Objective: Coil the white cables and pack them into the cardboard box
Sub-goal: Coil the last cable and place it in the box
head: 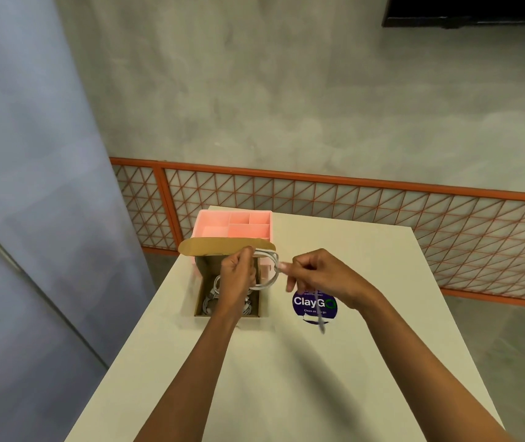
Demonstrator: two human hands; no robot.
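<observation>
- An open brown cardboard box (262,301) sits on the cream bench (286,378), flap raised at its far side; coiled white cables (211,298) lie inside.
- Just beyond it stands a pink plastic organiser with compartments (234,223).
- The left hand (237,275), held above the box, is closed around a thin white cable wound into several loops (269,269).
- The right hand (315,275) pinches the same cable at the loops' right side; its loose end hangs blurred over a round blue sticker (314,303).
</observation>
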